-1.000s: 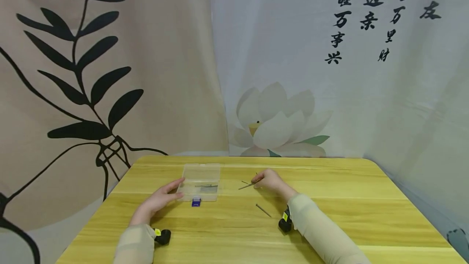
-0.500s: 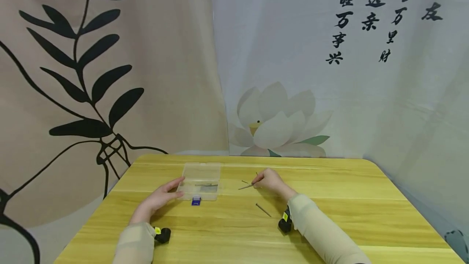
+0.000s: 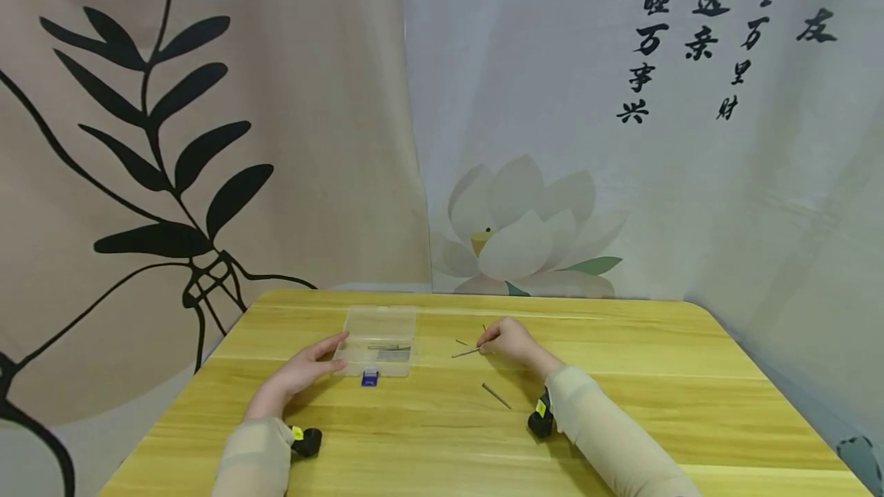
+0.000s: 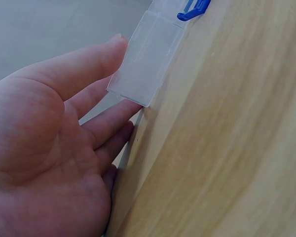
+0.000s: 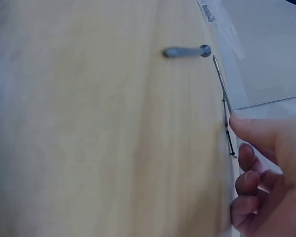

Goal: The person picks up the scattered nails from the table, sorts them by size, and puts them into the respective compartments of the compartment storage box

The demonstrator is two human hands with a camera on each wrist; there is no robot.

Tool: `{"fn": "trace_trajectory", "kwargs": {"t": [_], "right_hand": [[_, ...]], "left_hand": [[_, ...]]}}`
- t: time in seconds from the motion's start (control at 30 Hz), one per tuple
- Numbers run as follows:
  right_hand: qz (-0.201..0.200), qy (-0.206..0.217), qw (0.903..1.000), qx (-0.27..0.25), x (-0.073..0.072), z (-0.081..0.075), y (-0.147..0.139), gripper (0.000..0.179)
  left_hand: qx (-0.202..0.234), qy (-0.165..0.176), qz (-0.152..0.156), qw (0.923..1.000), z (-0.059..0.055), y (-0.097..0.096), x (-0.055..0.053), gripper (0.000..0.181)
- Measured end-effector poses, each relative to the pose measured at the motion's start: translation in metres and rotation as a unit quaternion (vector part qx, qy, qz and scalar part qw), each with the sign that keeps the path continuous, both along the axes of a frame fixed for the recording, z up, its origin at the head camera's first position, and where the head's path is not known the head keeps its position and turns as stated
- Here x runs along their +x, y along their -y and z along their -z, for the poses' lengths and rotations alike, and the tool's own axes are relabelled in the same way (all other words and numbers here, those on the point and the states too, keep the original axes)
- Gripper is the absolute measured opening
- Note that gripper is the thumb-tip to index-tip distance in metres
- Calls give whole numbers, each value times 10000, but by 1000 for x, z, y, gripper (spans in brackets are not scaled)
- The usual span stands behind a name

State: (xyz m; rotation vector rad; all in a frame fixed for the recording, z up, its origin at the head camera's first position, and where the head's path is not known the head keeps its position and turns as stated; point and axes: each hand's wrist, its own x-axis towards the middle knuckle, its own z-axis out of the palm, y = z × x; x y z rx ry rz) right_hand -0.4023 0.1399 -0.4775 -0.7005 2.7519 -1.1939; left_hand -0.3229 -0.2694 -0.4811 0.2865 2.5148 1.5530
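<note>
A clear plastic box [image 3: 381, 320] stands with its lid laid back, a blue latch [image 3: 370, 378] at its front and several thin nails [image 3: 389, 347] inside. My left hand [image 3: 300, 373] touches the box's left end with thumb and extended fingers; in the left wrist view the thumb [image 4: 116, 52] lies against the clear wall. To the right of the box, my right hand [image 3: 509, 340] pinches a nail [image 3: 466, 352] by one end, its other end pointing left toward the box. Beyond it lies a small nail [image 3: 461, 342]. A thicker nail [image 3: 496, 396] lies closer to me, its head showing in the right wrist view.
The wooden table [image 3: 428, 443] reaches back to a printed cloth [image 3: 525, 83] that hangs behind it. Black wrist cameras, one of them [image 3: 307, 443] on the left, sit close above the tabletop. Another short nail tip [image 3: 484, 327] shows just behind the right fingers.
The right hand, with the nail in its pinch, has shifted very slightly to the right. The left hand and the box stay where they were.
</note>
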Motion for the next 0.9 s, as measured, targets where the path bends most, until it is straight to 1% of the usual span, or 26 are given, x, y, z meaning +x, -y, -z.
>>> {"fn": "trace_trajectory", "kwargs": {"t": [0.17, 0.3, 0.37, 0.47, 0.63, 0.8, 0.9], "right_hand": [[61, -56, 9998, -207, -2, 0, -4, 7], [252, 157, 9986, -439, -1, -1, -7, 10], [377, 347, 9970, -586, 2, -3, -8, 11], [542, 602, 9932, -832, 7, -5, -8, 13], [847, 895, 9848, -1228, 17, -7, -8, 15], [1152, 1070, 9778, -1382, 22, -5, -13, 14], [1226, 1219, 9741, -1461, 24, -3, -17, 15]], "left_hand": [[-16, 8, -11, 10000, -1, -2, 1, 67], [-38, 26, -34, 10000, -1, -3, 0, 67], [-47, 42, -71, 10000, -1, -2, 0, 68], [-79, 32, -92, 9999, 0, -1, 0, 68], [-107, 23, -56, 9999, 0, 2, 1, 68], [-108, 7, -6, 9999, 1, 4, 2, 67], [-112, 12, 32, 9999, 1, 4, 2, 67]]}}
